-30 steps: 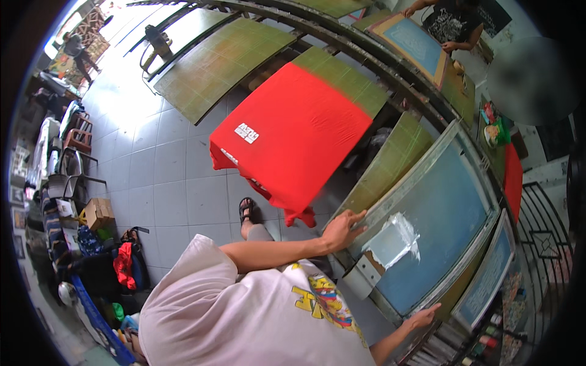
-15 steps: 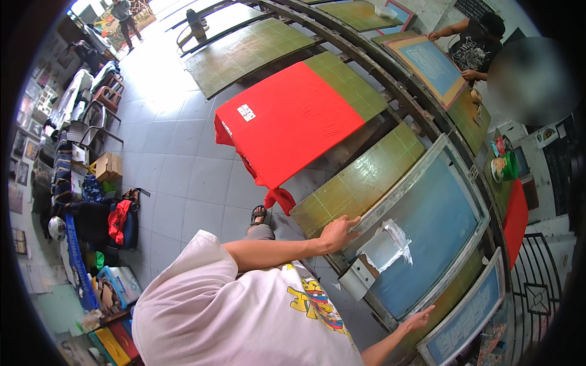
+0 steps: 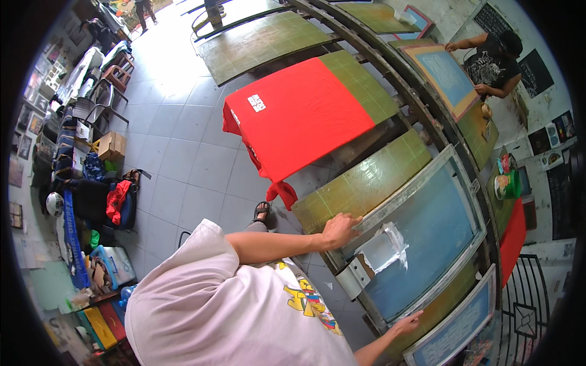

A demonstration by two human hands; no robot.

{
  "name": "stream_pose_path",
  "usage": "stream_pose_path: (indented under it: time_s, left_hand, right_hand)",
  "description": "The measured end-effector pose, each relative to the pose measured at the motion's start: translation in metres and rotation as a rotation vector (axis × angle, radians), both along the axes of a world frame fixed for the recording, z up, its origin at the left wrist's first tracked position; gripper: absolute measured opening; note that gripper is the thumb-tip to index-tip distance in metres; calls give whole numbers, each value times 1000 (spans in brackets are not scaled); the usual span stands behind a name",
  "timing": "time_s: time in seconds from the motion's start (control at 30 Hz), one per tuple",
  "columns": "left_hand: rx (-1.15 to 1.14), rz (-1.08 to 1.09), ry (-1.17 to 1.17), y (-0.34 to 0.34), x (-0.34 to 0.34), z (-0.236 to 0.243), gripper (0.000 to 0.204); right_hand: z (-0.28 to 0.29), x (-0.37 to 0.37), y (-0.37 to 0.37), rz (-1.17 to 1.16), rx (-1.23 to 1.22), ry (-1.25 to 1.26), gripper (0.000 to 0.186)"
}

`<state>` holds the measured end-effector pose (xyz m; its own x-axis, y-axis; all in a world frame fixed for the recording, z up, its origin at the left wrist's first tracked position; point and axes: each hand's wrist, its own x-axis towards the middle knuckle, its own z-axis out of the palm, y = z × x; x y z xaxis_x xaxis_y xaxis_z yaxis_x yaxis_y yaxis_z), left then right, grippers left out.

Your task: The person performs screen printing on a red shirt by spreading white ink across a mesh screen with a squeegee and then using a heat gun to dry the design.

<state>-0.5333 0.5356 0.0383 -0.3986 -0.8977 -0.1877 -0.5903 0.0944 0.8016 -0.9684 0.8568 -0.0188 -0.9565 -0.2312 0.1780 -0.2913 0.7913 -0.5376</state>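
Your left hand (image 3: 340,232) is at the near left corner of the large screen-printing screen (image 3: 427,244), its fingers reaching onto the pale frame (image 3: 403,191); whether they are clamped on it, I cannot tell. Your right hand (image 3: 405,324) is at the near right side, index finger stretched out over the green board (image 3: 375,171) beneath (its contact with the screen is unclear from above). Your two hands stand well apart, as they did a second ago, with the screen's near end between them. On the blue mesh, near that end, a white patch (image 3: 379,251) lies just beside a metal bracket (image 3: 351,280).

Compared with a second ago, more of the board shows along both long sides of the screen, and the smaller blue screen (image 3: 455,326) on your right appears more clearly separated from it. Your view has swung too, so I cannot say how much the screen itself moved.

The red T-shirt (image 3: 308,122) remains spread over the next board on your left, hem hanging off its end. Across the rail, the co-worker (image 3: 493,67) has both hands on a wood-coloured framed screen (image 3: 444,79), much as before.
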Motion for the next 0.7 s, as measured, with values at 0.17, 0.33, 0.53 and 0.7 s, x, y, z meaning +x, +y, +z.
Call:
stream_pose_path:
  time_s: [0.17, 0.33, 0.53, 0.7]
  left_hand:
    - [101, 19, 63, -13, 22, 3, 40]
    - [137, 7, 153, -27, 89, 2, 29]
    - [331, 238, 325, -37, 251, -7, 29]
    - [196, 561, 387, -58, 426, -28, 32]
  right_hand:
    - [33, 39, -34, 29, 259, 61, 71]
    - [131, 179, -135, 106, 188, 461, 58]
    - [157, 364, -279, 652, -261, 461, 34]
    - [148, 496, -374, 805, -350, 419, 33]
